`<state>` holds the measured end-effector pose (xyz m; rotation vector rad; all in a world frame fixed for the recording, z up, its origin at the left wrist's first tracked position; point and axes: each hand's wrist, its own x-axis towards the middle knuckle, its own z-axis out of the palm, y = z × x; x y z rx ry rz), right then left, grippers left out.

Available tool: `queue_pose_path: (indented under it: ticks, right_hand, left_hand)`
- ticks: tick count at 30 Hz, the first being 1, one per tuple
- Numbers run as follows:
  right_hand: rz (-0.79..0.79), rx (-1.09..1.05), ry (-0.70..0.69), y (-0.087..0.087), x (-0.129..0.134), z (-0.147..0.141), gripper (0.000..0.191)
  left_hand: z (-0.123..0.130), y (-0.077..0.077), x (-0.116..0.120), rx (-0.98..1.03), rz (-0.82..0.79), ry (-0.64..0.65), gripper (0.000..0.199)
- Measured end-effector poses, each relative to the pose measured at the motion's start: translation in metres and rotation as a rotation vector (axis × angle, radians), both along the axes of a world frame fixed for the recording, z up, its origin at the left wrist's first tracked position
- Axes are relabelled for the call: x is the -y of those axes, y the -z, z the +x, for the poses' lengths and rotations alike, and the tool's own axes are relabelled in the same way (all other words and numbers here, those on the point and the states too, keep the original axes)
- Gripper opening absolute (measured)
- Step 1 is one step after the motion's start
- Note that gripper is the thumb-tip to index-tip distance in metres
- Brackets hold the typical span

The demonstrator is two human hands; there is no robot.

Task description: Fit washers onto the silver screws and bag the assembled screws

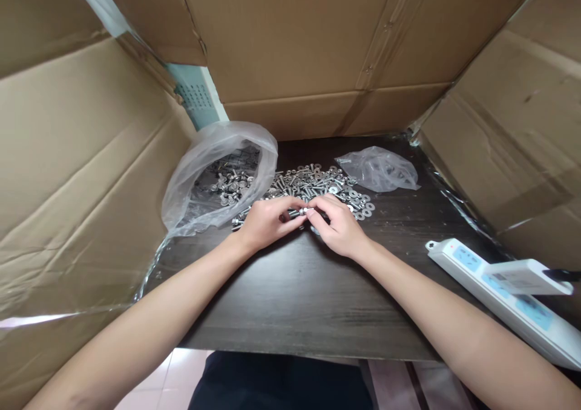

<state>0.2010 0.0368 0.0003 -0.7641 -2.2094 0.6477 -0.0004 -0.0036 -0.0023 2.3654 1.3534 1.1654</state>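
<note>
A dark, grained table (pixel 295 301) underlies left hand (pixel 269 221) and right hand (pixel 338 224), creased cardboard (pixel 290 41) beyond. Both pinch a shiny bolt (pixel 303 212).

Dark table (pixel 290 295) under the grip, cardboard (pixel 295 35) beyond it and to both sides. Right of the grip, nearer side: white power strip (pixel 533 313), white adapter (pixel 521 277) plugged in, black cable (pixel 563 275) at its end. Teal sheet (pixel 196 95) with writing, beyond and left; pinkish floor tiles (pixel 152 383) nearer, low left.
</note>
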Motion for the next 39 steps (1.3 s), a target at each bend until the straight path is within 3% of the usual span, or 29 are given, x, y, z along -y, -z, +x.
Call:
queue_pose_path:
  ticks: [26, 39]
  right_hand:
    - [0.089, 0.072, 0.004, -0.0016, 0.0001, -0.0008, 0.026]
    - [0.098, 0.121, -0.034, -0.0001, -0.0025, 0.0001, 0.03]
  left_hand:
    - [0.002, 0.0022, 0.0005, -0.038, 0.123, -0.026, 0.016]
    - [0.0017, 0.0023, 0.0004, 0.051, 0.04, -0.017, 0.014]
